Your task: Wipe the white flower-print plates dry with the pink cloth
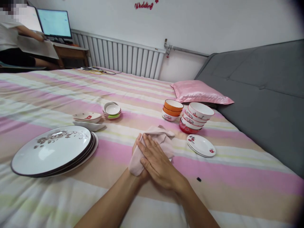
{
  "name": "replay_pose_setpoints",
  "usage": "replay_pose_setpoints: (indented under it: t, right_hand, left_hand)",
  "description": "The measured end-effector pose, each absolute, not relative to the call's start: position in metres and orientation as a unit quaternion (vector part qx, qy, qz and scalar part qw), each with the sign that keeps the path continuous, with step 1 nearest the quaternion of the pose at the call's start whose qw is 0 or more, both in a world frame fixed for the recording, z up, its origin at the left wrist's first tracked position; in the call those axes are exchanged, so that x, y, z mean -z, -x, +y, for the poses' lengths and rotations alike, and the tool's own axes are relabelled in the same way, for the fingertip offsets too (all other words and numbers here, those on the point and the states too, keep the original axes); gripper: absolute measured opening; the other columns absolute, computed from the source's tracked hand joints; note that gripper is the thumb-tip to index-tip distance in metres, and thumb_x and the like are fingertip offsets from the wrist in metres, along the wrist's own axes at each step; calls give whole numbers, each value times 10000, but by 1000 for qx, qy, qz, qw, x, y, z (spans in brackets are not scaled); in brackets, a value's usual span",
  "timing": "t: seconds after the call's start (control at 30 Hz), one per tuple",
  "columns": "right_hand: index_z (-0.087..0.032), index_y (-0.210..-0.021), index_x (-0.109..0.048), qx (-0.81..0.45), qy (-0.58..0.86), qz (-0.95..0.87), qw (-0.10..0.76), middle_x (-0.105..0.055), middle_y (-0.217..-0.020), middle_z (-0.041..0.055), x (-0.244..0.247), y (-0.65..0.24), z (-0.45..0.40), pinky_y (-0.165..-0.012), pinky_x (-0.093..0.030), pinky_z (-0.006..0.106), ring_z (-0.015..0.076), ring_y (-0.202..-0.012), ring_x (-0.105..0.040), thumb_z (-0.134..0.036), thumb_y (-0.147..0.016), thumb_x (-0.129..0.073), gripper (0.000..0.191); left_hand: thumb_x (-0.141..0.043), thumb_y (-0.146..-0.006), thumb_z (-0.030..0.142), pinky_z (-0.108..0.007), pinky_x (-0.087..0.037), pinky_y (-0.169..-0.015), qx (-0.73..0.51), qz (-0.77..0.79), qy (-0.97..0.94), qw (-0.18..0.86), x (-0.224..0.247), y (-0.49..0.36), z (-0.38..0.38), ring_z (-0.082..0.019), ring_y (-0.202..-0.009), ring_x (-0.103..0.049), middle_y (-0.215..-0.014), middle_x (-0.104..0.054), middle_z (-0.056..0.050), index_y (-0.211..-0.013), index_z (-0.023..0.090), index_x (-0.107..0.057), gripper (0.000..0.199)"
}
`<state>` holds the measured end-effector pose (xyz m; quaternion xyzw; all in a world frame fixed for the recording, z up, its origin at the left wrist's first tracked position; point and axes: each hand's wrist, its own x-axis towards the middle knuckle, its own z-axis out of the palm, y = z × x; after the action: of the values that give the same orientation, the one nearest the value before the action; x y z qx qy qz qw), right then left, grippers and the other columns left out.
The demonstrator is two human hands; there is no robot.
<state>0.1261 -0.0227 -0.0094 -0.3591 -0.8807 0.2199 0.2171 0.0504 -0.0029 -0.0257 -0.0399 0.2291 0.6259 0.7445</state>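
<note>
Sandwiching pale cloth (163, 141) — right hand (155, 160) over left hand (142, 176).

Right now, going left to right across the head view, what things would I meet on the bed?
Large plates, small round dishes, cloth, orange bowls, small flowered plates. Things with unclear order are left out.

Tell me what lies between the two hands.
A pale pink cloth, with the left hand beneath it and the right hand on top; the head view shows this.
</note>
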Motion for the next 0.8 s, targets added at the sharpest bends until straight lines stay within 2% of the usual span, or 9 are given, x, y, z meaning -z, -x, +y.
replay_pose_setpoints:
  t: [0.07, 0.1, 0.13, 0.23, 0.33, 0.37, 0.47, 0.57, 0.8]
  right_hand:
    - [-344, -1427, -71, -205, 372, -876, 228, 55, -1512, -40, 11, -126, -23, -1126, -45, 484, 198, -1387, 51, -384, -942, -293, 535]
    - [-355, -1425, -80, -198, 382, -872, 234, 68, -1511, -44, 11, -126, -22, -1123, -39, 495, 208, -1385, 66, -398, -937, -302, 537]
    - [-363, -1422, -91, -191, 392, -867, 239, 75, -1511, -47, 12, -126, -22, -1119, -32, 506, 216, -1384, 78, -412, -933, -309, 538]
    - [-376, -1418, -119, -170, 419, -856, 251, 75, -1513, -47, 13, -125, -22, -1108, -9, 532, 237, -1382, 91, -443, -924, -316, 536]
    - [-374, -1419, -118, -141, 449, -842, 263, 73, -1516, -44, 14, -126, -20, -1103, -4, 541, 245, -1382, 86, -463, -919, -308, 542]
    - [-372, -1420, -118, -127, 464, -835, 266, 72, -1517, -40, 15, -127, -19, -1102, -9, 543, 247, -1383, 85, -471, -917, -304, 545]
    - [-363, -1420, -132, -83, 509, -816, 262, 53, -1521, -23, 16, -132, -15, -1100, -28, 547, 253, -1385, 65, -491, -914, -287, 544]
    - [-348, -1422, -140, -52, 545, -798, 252, 12, -1525, -2, 18, -139, -9, -1098, -54, 548, 259, -1388, 20, -503, -914, -262, 545]
    - [-238, -1445, -52, -66, 569, -783, 243, 5, -1522, 48, 27, -149, 0, -1099, -113, 537, 260, -1387, 28, -469, -925, -239, 599]
  left_hand:
    - [-116, -865, 533, -361, -421, -890, -675, 223, 46, 702, 22, -82, -15, -195, -1180, -498, -1239, -566, -19, -1140, 380, -525, 516]
    - [-62, -844, 576, -357, -422, -893, -738, 217, 54, 637, 20, -96, -20, -202, -1195, -484, -1280, -534, -37, -1159, 378, -517, 587]
    - [-43, -830, 598, -359, -417, -904, -748, 202, 49, 630, 17, -107, -25, -206, -1216, -461, -1315, -503, -39, -1159, 387, -517, 615]
    - [-123, -869, 519, -378, -418, -902, -702, 185, 21, 688, 9, -114, -30, -207, -1251, -420, -1338, -479, -44, -1169, 401, -515, 507]
    - [-222, -894, 429, -396, -420, -899, -633, 164, -8, 756, 4, -84, -27, -213, -1261, -405, -1298, -519, -51, -1183, 403, -516, 412]
    - [-250, -899, 412, -394, -389, -943, -547, 127, -43, 827, 3, -71, -24, -197, -1282, -374, -1319, -504, -25, -1204, 413, -498, 393]
    - [-322, -880, 461, -436, -323, -1009, -481, 95, -64, 869, 4, -39, -17, -267, -1254, -409, -1298, -517, -113, -1286, 234, -480, 492]
    - [-403, -854, 487, -426, -260, -1055, -446, 80, -75, 888, 10, -31, -12, -283, -1225, -442, -1273, -539, -131, -1301, 138, -465, 571]
    - [-466, -851, 436, -406, -311, -1027, -473, 87, -77, 873, 17, -34, -6, -283, -1157, -512, -1209, -592, -138, -1282, 107, -483, 542]
